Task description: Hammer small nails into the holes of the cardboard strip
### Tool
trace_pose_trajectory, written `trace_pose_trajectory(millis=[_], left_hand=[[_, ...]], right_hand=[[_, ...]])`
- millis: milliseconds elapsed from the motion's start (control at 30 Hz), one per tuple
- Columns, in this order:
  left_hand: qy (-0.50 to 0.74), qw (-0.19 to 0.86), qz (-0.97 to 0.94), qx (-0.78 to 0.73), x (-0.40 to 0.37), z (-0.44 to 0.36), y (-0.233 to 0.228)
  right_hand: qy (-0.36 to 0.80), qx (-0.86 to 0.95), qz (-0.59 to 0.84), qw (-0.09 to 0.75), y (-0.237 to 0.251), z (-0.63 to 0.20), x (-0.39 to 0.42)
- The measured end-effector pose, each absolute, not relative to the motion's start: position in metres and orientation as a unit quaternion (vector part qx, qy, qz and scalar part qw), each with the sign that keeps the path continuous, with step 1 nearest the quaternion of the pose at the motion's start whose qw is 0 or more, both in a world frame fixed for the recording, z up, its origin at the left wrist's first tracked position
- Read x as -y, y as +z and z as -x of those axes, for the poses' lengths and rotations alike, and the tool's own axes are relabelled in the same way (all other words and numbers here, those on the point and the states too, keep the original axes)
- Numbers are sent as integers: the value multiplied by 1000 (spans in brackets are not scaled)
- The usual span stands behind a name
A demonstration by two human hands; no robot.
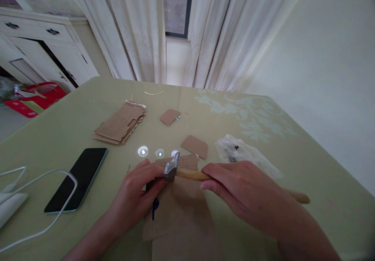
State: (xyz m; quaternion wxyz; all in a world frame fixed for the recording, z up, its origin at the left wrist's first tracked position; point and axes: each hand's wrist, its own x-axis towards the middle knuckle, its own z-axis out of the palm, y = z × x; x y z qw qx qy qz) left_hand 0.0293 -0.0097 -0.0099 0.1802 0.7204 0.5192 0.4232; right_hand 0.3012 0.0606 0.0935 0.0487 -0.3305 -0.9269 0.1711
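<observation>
Green tablecloth (73, 128) spread beneath, hammer (175, 169) gripped tight by right hand (234, 190), cardboard sheet (181, 210) pressed flat by left hand (137, 192), phone (77, 179) nearby.

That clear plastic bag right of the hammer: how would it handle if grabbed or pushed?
The clear plastic bag is crumpled and lies flat on the table, so it is probably floppy and light. Small dark items show inside it, so its weight likely shifts when lifted. Pushed, it would more likely bunch up than slide cleanly on the tablecloth.

Single head-worn view, forward and down, close over the table (73, 128).
</observation>
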Motion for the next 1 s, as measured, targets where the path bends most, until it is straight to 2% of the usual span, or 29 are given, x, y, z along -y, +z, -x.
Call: trace_pose_trajectory(millis=[200, 400, 600, 767, 1000], left_hand=[[425, 210, -695, -541, 13, -30, -16], [424, 236, -690, -538, 14, -33, -12], [404, 220, -694, -554, 13, -31, -12], [370, 233, -688, -579, 14, -29, -11], [374, 224, -690, -578, 14, -28, -12]], right_hand=[[198, 914, 339, 108, 101, -301, -61], [169, 932, 318, 35, 89, -299, -62], [202, 917, 332, 89, 95, -302, -63], [167, 933, 318, 3, 83, -299, -65], [197, 924, 321, 61, 87, -298, -67]])
